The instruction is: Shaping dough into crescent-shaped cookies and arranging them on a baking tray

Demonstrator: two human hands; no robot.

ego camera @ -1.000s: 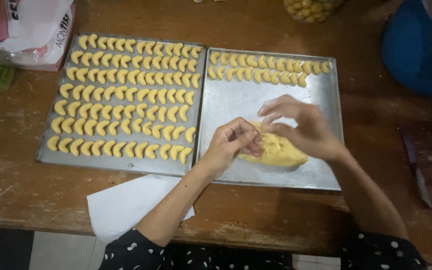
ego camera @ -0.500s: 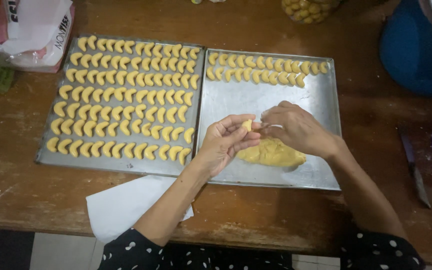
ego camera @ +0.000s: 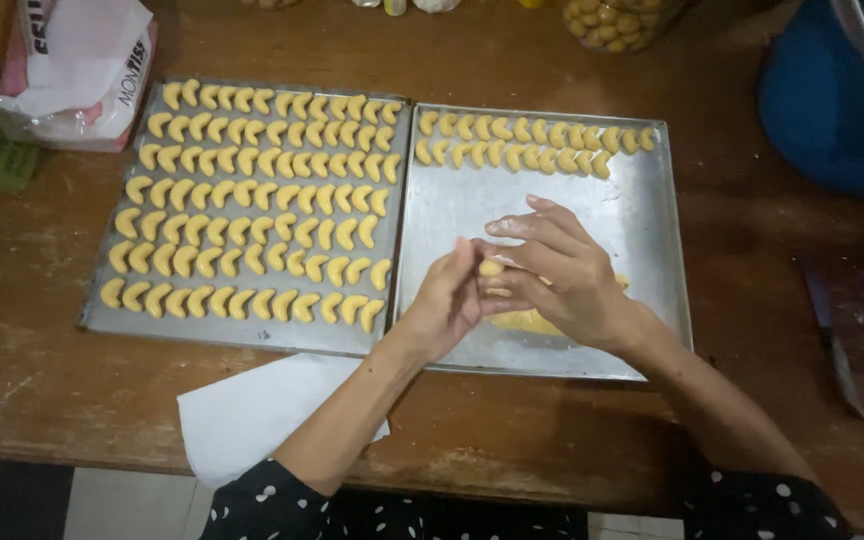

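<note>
A small piece of yellow dough is pressed between the palms of the left hand and the right hand, both closed flat against it, over the right baking tray. A larger lump of the same dough lies on that tray directly beneath the hands, partly hidden. Two short rows of crescent-shaped pieces run along the tray's far edge. The left baking tray, touching it, is filled with crescents in rows. A white paper sheet lies on the wooden table by the left forearm.
</note>
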